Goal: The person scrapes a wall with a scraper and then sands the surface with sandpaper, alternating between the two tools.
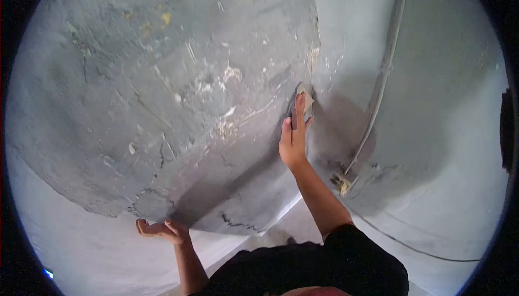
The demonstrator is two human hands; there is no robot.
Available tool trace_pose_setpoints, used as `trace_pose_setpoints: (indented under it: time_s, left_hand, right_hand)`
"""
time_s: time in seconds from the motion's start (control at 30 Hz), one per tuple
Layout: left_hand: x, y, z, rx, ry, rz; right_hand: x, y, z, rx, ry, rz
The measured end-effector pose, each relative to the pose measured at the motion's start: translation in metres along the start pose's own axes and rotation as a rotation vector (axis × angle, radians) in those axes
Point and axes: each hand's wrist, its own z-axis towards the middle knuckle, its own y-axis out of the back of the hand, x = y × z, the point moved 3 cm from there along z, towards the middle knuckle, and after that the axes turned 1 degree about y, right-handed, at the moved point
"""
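While the left hand (pixel 175 234), thumb and fingers apart, touches the scuffed grey surface (pixel 211 31) at its lower edge, the right hand (pixel 293 147) holds a tan sheet (pixel 308 102) between its fingers, near the surface's side edge.

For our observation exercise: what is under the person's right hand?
A tan sheet pokes out from under the right hand. The patch of grey surface directly behind both is covered and unseen.

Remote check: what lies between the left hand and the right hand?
Only scuffed grey surface, crossed by a dark diagonal shadow, lies between left hand and right hand, in the head view.
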Motion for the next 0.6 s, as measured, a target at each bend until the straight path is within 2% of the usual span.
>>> trace_pose_setpoints:
  time_s: [0.17,0.23,0.3,0.33,0.37,0.43,0.6]
  left_hand:
    - [0.004,-0.001,-0.003,0.032,0.089,0.006]
    - [0.005,-0.004,-0.003,0.021,0.058,-0.118]
    - [0.011,-0.004,-0.009,0.091,0.054,-0.182]
    - [0.033,-0.009,-0.021,0.096,0.088,-0.226]
    - [0.028,-0.009,-0.012,0.094,0.123,-0.278]
    - [0.009,-0.007,-0.003,0.096,0.051,-0.288]
    - [0.01,-0.013,-0.003,0.053,0.061,-0.319]
  right_hand:
    - [-0.008,-0.003,-0.014,0.038,0.015,-0.046]
    - [-0.015,-0.006,-0.03,0.075,-0.014,-0.047]
    - [-0.023,-0.013,-0.06,0.132,-0.024,-0.048]
    - [-0.022,-0.015,-0.068,0.157,-0.061,-0.051]
    - [-0.022,-0.015,-0.073,0.152,-0.091,-0.043]
    - [-0.019,-0.011,-0.06,0.136,-0.035,-0.029]
    - [-0.006,0.009,-0.008,0.054,0.034,-0.067]
